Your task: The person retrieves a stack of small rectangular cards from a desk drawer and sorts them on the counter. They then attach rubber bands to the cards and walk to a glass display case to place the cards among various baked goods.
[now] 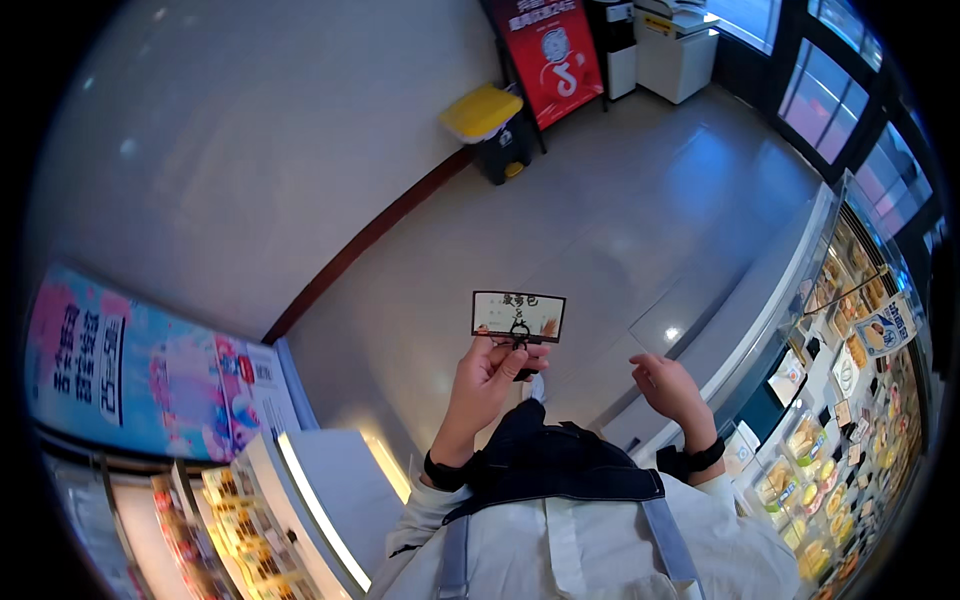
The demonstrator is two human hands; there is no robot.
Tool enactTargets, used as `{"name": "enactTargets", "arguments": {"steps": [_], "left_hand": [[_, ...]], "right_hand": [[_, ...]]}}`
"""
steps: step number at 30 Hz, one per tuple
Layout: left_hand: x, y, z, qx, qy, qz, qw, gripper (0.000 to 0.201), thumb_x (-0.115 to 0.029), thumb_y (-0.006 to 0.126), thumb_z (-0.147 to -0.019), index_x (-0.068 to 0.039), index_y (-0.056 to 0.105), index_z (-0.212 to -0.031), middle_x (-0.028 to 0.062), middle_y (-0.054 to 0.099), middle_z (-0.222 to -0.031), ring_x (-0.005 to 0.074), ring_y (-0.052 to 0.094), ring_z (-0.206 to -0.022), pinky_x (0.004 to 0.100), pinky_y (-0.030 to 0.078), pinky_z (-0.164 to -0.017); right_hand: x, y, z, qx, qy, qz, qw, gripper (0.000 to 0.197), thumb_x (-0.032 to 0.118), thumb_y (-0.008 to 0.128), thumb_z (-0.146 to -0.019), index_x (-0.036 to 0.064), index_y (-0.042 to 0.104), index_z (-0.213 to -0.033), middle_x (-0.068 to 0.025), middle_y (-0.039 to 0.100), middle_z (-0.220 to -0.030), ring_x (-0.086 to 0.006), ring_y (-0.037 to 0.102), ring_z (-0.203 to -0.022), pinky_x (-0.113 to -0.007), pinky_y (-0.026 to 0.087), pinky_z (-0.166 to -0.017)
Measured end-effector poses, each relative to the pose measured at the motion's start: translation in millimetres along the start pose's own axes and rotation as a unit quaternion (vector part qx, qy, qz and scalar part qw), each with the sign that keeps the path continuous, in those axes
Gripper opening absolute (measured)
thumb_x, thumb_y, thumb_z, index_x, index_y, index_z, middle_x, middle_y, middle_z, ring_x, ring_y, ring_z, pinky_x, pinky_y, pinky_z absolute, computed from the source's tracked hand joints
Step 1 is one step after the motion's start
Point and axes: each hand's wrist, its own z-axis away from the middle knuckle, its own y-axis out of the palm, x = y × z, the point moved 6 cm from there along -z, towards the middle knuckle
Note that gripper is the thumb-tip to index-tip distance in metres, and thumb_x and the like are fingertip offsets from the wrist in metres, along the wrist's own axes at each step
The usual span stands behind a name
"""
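My left hand (481, 388) is closed around the black base of a sign holder, thumb on top. Clipped in its dark wire is a small dark-edged card (500, 315) with handwriting, held up in front of my body. My right hand (668, 388) is raised beside the display case (650, 432), apart from the card. Its fingers are loosely bent, and nothing shows in them. Both wrists wear black bands.
Packaged foods (808, 440) and small cards fill the glass-sided case on the right. A lit shelf unit (330, 490) and a poster (150, 370) stand on the left. Farther off are a yellow-lidded bin (482, 112), a red sign board (560, 75) and a white cabinet (672, 65).
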Motion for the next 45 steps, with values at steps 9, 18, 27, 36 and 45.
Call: {"name": "enactTargets", "arguments": {"steps": [9,18,27,36,45], "left_hand": [[4.1,66.5,-287.1,0.287,-0.038,-0.031,0.957,0.020,-0.015,0.053,-0.094,0.002,0.049,-0.104,0.0115,0.066,-0.086,0.0154,0.064,-0.079,0.0277,0.052,-0.073],[57.2,163.0,-513.6,0.353,-0.016,-0.164,0.921,0.018,-0.010,0.059,-0.089,0.005,0.054,-0.096,0.0086,0.065,-0.078,0.0135,0.064,-0.073,0.0258,0.052,-0.069],[90.4,210.1,-744.3,0.259,-0.060,-0.181,0.947,0.015,-0.010,0.058,-0.089,0.003,0.054,-0.094,0.0075,0.062,-0.073,0.0117,0.060,-0.062,0.0249,0.049,-0.060],[117.9,394.4,-1017.0,0.376,-0.028,-0.159,0.912,0.012,-0.009,0.055,-0.090,0.000,0.055,-0.098,0.0048,0.058,-0.073,0.0100,0.055,-0.060,0.0239,0.047,-0.054],[87.4,780.3,-1057.3,0.655,0.136,-0.255,0.699,0.008,-0.007,0.054,-0.090,0.000,0.051,-0.093,0.0043,0.057,-0.069,0.0092,0.053,-0.058,0.0235,0.045,-0.054]], "right_hand": [[-61.7,-59.1,-42.4,-0.179,0.302,-0.028,0.936,0.023,0.017,0.057,-0.086,0.0039,0.058,-0.104,-0.0149,0.064,-0.090,-0.0345,0.061,-0.086,-0.043,0.048,-0.074],[-206.5,-106.4,-164.9,-0.055,0.507,-0.022,0.860,0.033,0.032,0.057,-0.085,0.0069,0.059,-0.106,-0.0169,0.065,-0.099,-0.0354,0.060,-0.093,-0.044,0.049,-0.079],[-295.8,-366.8,-391.2,-0.244,0.246,0.065,0.936,0.030,0.030,0.053,-0.089,0.0069,0.055,-0.107,-0.0150,0.063,-0.090,-0.0347,0.061,-0.085,-0.044,0.048,-0.076],[-460.1,-441.7,-424.0,-0.125,0.527,-0.026,0.840,0.029,0.033,0.052,-0.089,0.0075,0.054,-0.103,-0.0156,0.063,-0.096,-0.0359,0.061,-0.089,-0.047,0.049,-0.077],[-553.6,-531.2,-331.4,-0.558,0.554,-0.008,0.618,0.019,0.025,0.049,-0.090,0.0121,0.062,-0.095,-0.0110,0.065,-0.087,-0.0304,0.062,-0.079,-0.044,0.048,-0.070]]}}
